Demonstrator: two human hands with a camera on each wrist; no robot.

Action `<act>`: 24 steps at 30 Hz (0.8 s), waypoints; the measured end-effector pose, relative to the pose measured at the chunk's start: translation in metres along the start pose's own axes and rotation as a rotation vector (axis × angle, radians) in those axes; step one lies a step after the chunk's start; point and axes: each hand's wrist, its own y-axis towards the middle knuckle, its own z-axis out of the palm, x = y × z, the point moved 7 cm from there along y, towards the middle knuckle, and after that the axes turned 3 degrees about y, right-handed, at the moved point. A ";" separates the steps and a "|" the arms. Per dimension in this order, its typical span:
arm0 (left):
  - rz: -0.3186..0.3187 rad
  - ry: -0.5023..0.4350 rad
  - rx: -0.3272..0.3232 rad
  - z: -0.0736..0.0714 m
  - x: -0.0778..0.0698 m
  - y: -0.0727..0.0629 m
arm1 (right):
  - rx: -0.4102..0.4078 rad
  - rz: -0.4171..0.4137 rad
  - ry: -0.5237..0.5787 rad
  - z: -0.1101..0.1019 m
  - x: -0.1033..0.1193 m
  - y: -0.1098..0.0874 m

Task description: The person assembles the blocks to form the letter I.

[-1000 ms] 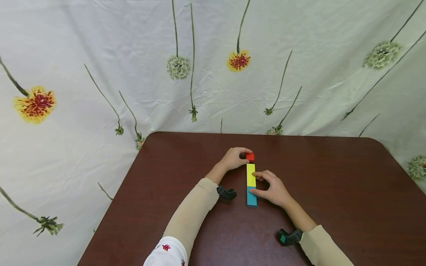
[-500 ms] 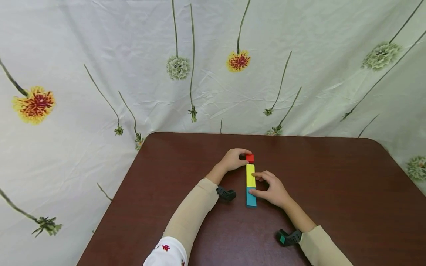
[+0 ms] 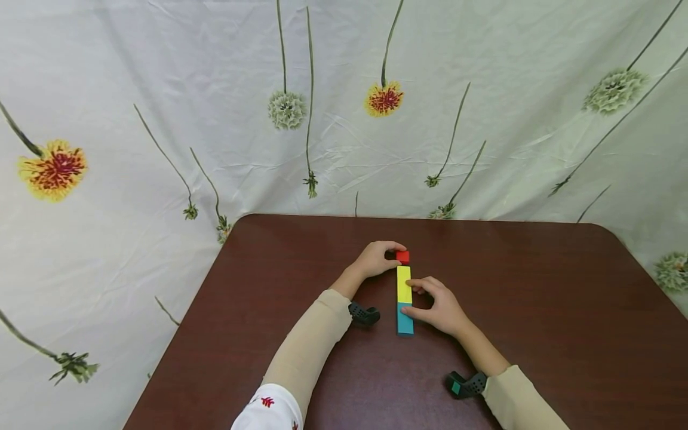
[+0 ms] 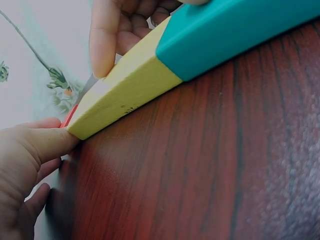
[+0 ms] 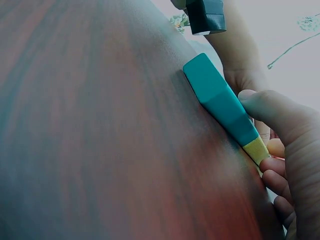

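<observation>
Three wooden blocks lie in a line on the table: a small red block (image 3: 402, 257) at the far end, a yellow block (image 3: 404, 284) in the middle and a blue block (image 3: 405, 319) nearest the person. My left hand (image 3: 374, 258) pinches the red block, index finger at its far side and thumb where it meets the yellow one. From the right, my right hand (image 3: 442, 304) touches the row, its index fingertip on the yellow block and its thumb on the blue block (image 5: 220, 100). The left wrist view shows the yellow block (image 4: 125, 85) end to end with the blue one.
The dark reddish-brown table (image 3: 537, 286) has rounded far corners. Behind it hangs a white cloth (image 3: 215, 71) printed with flowers. Black wrist bands (image 3: 365, 314) sit on both forearms, low over the tabletop beside the row.
</observation>
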 end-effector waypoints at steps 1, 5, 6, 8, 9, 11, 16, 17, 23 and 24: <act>-0.001 -0.001 0.000 0.000 0.000 0.000 | 0.000 0.000 0.003 0.000 0.000 0.000; -0.002 -0.001 0.001 0.001 0.001 0.001 | 0.002 0.001 0.009 0.001 -0.001 0.000; -0.001 0.001 0.001 0.001 0.001 0.001 | 0.002 0.000 0.009 0.001 -0.001 0.000; 0.003 0.004 -0.001 0.001 0.001 0.001 | 0.002 -0.001 0.009 0.001 -0.001 0.000; 0.006 0.006 -0.002 0.002 0.002 0.001 | 0.002 -0.001 0.009 0.001 -0.001 0.000; 0.009 0.007 -0.005 0.002 0.002 0.002 | 0.002 0.000 0.008 0.000 -0.001 0.000; 0.011 0.004 -0.004 0.001 0.001 0.001 | 0.003 -0.002 0.008 0.000 -0.001 0.000; 0.010 0.005 -0.003 0.001 0.001 0.001 | 0.003 -0.004 0.009 0.001 -0.001 0.000; 0.017 0.023 0.002 0.001 0.001 0.001 | -0.001 -0.006 0.010 0.000 -0.001 0.001; 0.021 0.025 0.003 0.001 0.001 0.001 | -0.003 -0.005 0.008 0.000 -0.001 0.001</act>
